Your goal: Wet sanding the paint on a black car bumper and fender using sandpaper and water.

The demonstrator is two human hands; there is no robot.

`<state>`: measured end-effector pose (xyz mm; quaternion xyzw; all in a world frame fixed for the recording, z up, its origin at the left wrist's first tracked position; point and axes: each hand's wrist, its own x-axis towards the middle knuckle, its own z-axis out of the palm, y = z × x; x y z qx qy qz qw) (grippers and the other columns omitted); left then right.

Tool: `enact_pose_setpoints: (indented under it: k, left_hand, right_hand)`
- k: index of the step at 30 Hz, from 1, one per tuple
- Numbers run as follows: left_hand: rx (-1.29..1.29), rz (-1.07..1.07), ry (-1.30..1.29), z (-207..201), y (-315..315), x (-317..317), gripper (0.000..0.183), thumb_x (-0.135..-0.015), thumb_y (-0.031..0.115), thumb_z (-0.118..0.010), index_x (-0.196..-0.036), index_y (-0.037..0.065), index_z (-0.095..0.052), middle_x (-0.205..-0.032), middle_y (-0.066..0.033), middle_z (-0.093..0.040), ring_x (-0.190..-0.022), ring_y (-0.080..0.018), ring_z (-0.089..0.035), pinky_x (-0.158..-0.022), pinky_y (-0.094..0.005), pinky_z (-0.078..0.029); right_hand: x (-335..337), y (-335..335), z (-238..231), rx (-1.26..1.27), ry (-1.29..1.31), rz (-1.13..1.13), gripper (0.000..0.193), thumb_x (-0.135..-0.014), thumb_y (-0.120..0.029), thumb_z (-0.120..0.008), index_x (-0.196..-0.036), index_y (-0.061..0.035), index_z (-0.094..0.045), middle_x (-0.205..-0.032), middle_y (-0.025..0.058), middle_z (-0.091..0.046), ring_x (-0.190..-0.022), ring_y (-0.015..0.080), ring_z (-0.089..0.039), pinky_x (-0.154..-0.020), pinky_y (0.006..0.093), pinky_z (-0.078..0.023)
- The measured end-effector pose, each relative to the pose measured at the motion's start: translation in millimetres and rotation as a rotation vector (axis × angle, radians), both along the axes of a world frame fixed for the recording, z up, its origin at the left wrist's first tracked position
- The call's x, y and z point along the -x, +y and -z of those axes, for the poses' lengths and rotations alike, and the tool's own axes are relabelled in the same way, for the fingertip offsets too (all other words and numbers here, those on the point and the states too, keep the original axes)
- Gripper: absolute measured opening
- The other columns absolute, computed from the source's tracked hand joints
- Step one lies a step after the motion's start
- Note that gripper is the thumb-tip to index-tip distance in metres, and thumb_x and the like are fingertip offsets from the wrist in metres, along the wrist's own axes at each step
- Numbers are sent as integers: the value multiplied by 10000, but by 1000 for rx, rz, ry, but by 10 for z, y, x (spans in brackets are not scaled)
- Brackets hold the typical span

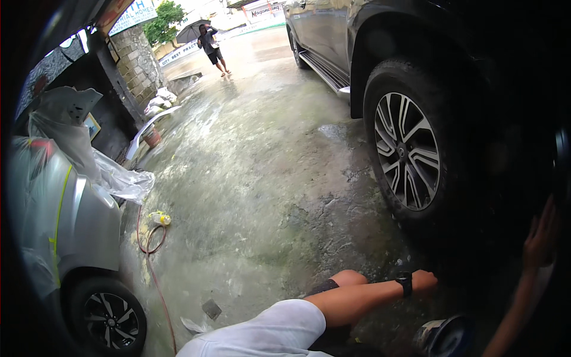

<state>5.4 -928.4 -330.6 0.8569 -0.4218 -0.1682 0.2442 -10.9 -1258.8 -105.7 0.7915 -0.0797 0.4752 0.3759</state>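
The left hand (423, 279), a black watch (404, 283) on its wrist, is curled into a loose fist low on the wet concrete floor (262, 178), just beside the bottom of the dark car's tyre (410, 149); whether it holds anything cannot be told, since the fingers turn away into shadow. The right hand (540, 235) is spread open, fingers up, flat against the dark car body at the far right edge, gripping nothing. Between the two arms, at the lower edge, sits a round tin (443, 336), partly cut off. The tyre's spoked alloy rim faces left, and the sill step runs back from the wheel arch. Left of the arm the concrete lies broad and open as far as a silver car (65, 220) wrapped in clear plastic sheet (113, 175). A red hose (151, 262) loops beside its front wheel, near a small yellow bottle (159, 218).
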Motion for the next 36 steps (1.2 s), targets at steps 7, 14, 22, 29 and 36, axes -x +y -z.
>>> enact_pose_setpoints:
  k: [7,14,22,29,36]
  left_hand:
    - [66,163,-50,-117,72,-9,235,-752,266,-721,-836,48,-743,-831,-181,-726,-814,-345,-723,-694,-450,-583]
    - [14,174,-4,-3,545,-279,437,-831,433,-716,-1137,121,-708,-926,-183,-721,-862,-357,-702,-736,-458,-565]
    - [-108,260,67,-250,149,-152,504,-844,451,-711,-1227,126,-672,-1050,-132,-720,-981,-349,-676,-824,-427,-545]
    - [-112,253,90,-123,89,-265,561,-829,448,-749,-1239,78,-653,-1067,-162,-718,-1001,-343,-678,-851,-417,-537]
    - [532,233,723,-94,-389,42,501,-843,333,-801,-1156,-31,-657,-1050,-96,-723,-1007,-235,-672,-891,-389,-514]
  right_hand:
    - [510,-130,637,166,225,-205,641,-1021,-354,-422,-1554,-37,-258,-1614,222,-220,-1481,461,-199,-1190,584,-192]
    - [18,486,344,-246,79,-292,858,-863,-473,-631,-1520,-33,-298,-1565,259,-280,-1441,478,-259,-1130,707,-165]
    - [563,204,-143,-184,151,-241,700,-864,-317,-672,-1495,-135,-428,-1582,85,-356,-1472,356,-281,-1147,679,-82]
    - [822,702,164,-428,488,-518,580,-821,-51,-611,-1385,45,-516,-1500,244,-430,-1414,427,-383,-1168,605,-239]
    - [1512,1092,1531,-1594,759,-757,218,-907,-86,-605,-1084,8,-690,-1050,177,-699,-958,288,-678,-820,371,-526]
